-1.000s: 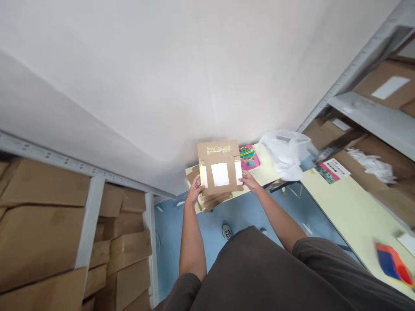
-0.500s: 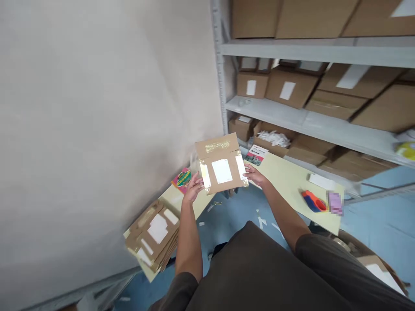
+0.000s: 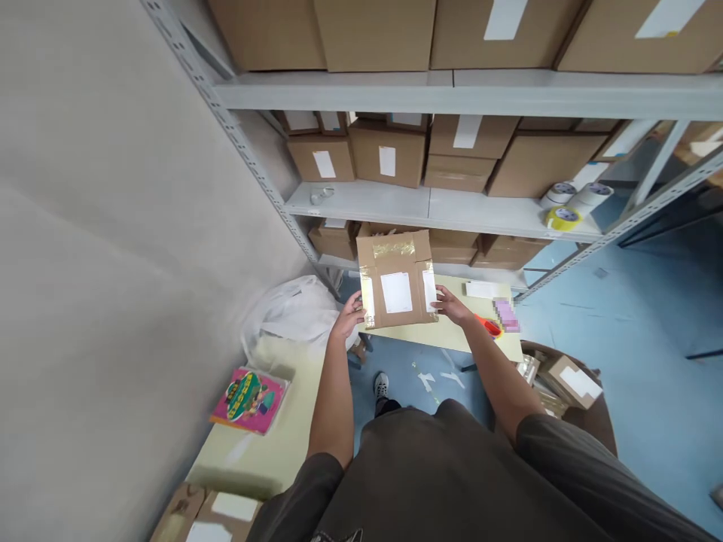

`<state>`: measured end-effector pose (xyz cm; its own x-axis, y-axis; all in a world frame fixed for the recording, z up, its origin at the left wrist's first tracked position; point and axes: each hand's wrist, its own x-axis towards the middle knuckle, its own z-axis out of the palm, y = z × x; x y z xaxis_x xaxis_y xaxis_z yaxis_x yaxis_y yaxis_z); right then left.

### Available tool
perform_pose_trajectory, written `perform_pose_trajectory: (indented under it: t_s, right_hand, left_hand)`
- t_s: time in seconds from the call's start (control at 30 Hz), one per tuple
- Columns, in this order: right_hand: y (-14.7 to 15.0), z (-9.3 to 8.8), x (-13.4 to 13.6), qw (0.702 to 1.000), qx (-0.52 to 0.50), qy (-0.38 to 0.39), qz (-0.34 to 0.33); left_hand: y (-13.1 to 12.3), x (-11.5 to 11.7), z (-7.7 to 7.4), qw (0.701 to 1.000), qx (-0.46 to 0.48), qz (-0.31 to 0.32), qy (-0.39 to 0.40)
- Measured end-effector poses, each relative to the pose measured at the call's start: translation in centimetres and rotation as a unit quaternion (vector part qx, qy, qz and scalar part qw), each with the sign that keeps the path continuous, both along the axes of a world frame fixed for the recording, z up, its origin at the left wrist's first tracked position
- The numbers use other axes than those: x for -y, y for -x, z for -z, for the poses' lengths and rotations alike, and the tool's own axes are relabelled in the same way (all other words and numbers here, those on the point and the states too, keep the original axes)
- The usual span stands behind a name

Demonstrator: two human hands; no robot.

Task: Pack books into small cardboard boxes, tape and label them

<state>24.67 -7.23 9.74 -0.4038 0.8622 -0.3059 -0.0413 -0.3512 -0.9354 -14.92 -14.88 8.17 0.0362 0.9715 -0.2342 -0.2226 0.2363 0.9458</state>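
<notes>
Between my two hands is a flat brown cardboard piece, held up in front of me. It bears a white label in its middle, white strips at both sides and shiny clear tape along its edges. My left hand grips its left edge, and my right hand grips the right edge, with the fingers partly behind the cardboard. Beneath and beyond it is a pale yellow table. On that table, near my right forearm, lies a red and blue tape dispenser, partly covered by the arm.
A grey shelf rack with cardboard boxes stands ahead. Tape rolls sit on its middle shelf. To the left are a pink book, a white plastic bag and labelled cardboard. A bin holds packages at right.
My view has swung to the right, bringing the shelf rack and the bin further into sight. Both hands still hold the cardboard, now in front of the shelf and the table.
</notes>
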Motion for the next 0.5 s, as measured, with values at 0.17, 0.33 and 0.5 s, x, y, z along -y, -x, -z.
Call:
perform_pose_trajectory:
  t_s: [0.17,0.33,0.5]
  right_hand:
    - [-2.7,-1.4,-0.6,0.999,0.007,0.017,0.043]
    - [-3.7,-2.4,-1.0,0.993,0.008,0.003,0.116]
    - [-4.6,-1.9,-0.8,0.989,0.008,0.016,0.145]
  left_hand:
    - [-1.3,-7.8,1.1,0.996,0.025,0.082,0.006]
    - [-2.6,-13.6,2.4,0.989,0.046,0.136,0.014]
    - [-3.9,-16.1,3.6,0.985,0.041,0.168,0.023]
